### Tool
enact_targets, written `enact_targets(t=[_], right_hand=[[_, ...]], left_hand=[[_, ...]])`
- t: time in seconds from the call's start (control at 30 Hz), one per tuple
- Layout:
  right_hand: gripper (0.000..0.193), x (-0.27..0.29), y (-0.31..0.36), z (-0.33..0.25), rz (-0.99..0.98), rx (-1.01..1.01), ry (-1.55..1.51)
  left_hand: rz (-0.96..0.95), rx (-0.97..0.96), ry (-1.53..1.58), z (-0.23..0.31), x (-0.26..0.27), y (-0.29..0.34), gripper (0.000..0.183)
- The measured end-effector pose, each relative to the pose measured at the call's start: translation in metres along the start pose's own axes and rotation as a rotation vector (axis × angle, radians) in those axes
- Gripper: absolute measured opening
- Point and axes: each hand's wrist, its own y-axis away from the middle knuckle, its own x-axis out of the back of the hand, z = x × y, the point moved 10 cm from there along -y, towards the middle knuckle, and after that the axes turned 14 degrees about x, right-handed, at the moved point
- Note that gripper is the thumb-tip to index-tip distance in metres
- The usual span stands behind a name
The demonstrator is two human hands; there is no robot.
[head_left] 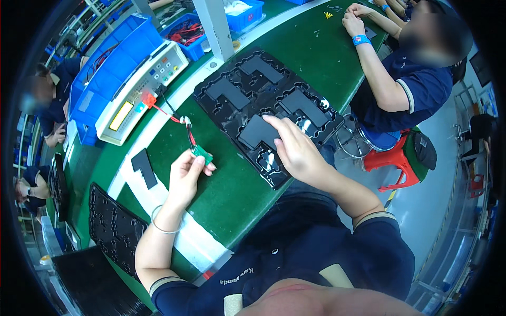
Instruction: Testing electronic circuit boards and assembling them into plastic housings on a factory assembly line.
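My left hand (185, 178) pinches a small green circuit board (201, 154) between thumb and fingers. Red and black wires (190, 134) run from the board up to a red clip (148, 100) at a cream-coloured test meter (139, 95) with a lit yellow display. On the right, my right hand (298, 150) grips the right edge of a flat black stepped block (257, 132), its index finger and thumb apart along that edge. This block lies in a moulded black plastic tray (216, 113), with other similar black blocks (304, 108) in its pockets.
One loose black stepped piece (143, 168) lies on the white strip left of my left hand. Another black tray (113, 226) stands at the lower left. Blue bins (187, 39) and a metal post (213, 29) are behind. A co-worker (400, 89) sits at the right.
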Motion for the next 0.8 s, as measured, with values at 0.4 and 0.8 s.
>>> enact_targets(t=[0.4,0.8], right_hand=[[0.044,0.036,-0.001,-0.007,0.152,0.075,0.426],[0.064,0.017,0.082,0.025,0.043,0.163,0.568]], left_hand=[[0.007,0.028,0.061,-0.002,0.006,0.002,0.014],[-0.008,0.048,0.072,0.0,0.002,0.006,0.013]])
